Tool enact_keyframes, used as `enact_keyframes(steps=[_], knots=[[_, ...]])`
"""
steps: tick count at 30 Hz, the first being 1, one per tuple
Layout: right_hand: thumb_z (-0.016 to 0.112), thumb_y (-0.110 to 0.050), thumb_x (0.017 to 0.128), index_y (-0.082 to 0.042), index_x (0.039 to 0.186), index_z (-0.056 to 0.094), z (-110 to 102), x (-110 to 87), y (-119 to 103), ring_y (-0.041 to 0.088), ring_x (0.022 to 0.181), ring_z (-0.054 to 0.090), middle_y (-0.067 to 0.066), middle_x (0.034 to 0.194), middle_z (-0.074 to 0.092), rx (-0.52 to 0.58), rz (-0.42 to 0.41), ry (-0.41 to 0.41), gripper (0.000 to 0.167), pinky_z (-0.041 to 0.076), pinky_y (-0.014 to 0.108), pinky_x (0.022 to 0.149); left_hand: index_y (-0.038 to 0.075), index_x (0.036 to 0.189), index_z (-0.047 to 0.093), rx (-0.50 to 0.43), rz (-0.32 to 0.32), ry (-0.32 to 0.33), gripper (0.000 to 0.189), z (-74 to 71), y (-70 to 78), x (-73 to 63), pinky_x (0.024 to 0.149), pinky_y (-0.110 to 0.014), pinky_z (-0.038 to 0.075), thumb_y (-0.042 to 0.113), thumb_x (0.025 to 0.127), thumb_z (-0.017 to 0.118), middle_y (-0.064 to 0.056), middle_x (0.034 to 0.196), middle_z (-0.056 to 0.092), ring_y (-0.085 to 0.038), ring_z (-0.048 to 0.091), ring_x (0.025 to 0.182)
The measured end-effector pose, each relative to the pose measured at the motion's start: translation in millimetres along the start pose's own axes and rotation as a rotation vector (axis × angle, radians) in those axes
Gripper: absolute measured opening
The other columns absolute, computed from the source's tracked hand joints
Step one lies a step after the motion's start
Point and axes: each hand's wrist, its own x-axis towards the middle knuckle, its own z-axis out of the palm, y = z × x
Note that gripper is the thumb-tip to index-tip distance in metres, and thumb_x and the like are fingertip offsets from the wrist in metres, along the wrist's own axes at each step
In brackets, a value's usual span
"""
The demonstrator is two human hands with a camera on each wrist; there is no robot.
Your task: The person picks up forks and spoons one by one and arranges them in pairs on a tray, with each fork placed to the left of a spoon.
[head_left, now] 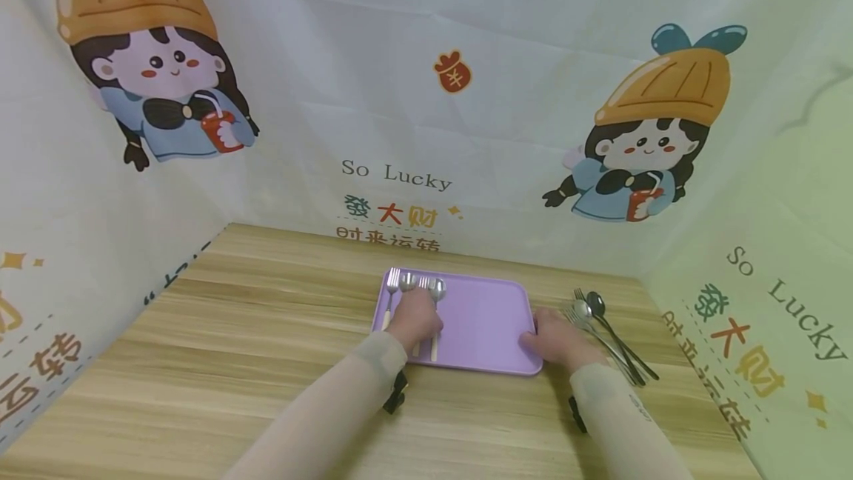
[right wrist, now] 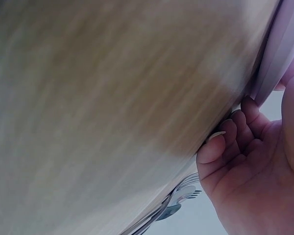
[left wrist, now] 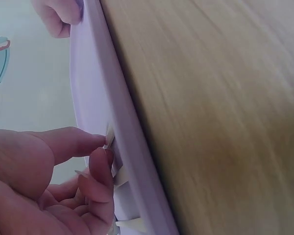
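Note:
A lilac tray (head_left: 486,317) lies on the wooden table, with a row of cutlery with pale handles along its left side. My left hand (head_left: 416,315) is over that row. In the left wrist view, its thumb and index finger pinch the pale handle (left wrist: 110,134) of the rightmost piece, a spoon (head_left: 437,288). Left of it lie a fork (head_left: 393,280) and another spoon (head_left: 408,282), partly hidden by the hand. My right hand (head_left: 558,335) grips the tray's right edge, thumb over the rim and fingers curled against the outside.
To the right of my right hand, several metal forks and spoons (head_left: 616,343) lie crossed in a loose pile on the wooden table (head_left: 266,302). A printed white cloth (head_left: 493,139) hangs around the table's back and sides.

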Motion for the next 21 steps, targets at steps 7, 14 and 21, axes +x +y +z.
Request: enact_keyframes(steps=[7,14,21], knots=[[0.068,-0.031,0.097,0.002,0.119,0.063,-5.6,-8.0,-10.3,0.031,0.098,0.062,0.016,0.11,0.067,0.02,0.033,-0.007,0.04,0.055,0.058,0.1,0.008,0.084,0.07,-0.02,-0.033,0.006,0.011,-0.3,4.7,-3.4,0.061,-0.033,0.057,0.003,0.082,0.079,-0.008,0.088,0.07,-0.022,0.067,0.073],[0.068,-0.031,0.098,0.001,0.121,0.063,-5.3,-8.9,-13.0,0.029,0.099,0.062,0.014,0.111,0.067,0.009,0.042,-0.003,0.039,0.055,0.056,0.1,0.008,0.082,0.068,-0.024,-0.03,0.01,0.012,2.8,2.2,1.1,0.062,-0.034,0.057,0.003,0.082,0.079,-0.007,0.085,0.07,-0.022,0.066,0.073],[0.068,-0.03,0.098,0.003,0.124,0.063,-5.2,-9.8,-11.0,0.031,0.103,0.064,0.016,0.115,0.068,0.007,0.038,-0.004,0.042,0.054,0.06,0.105,0.012,0.078,0.064,-0.005,-0.008,0.003,0.019,-0.5,4.4,-1.4,0.065,-0.034,0.057,0.011,0.085,0.082,-0.003,0.08,0.066,-0.02,0.064,0.072]])
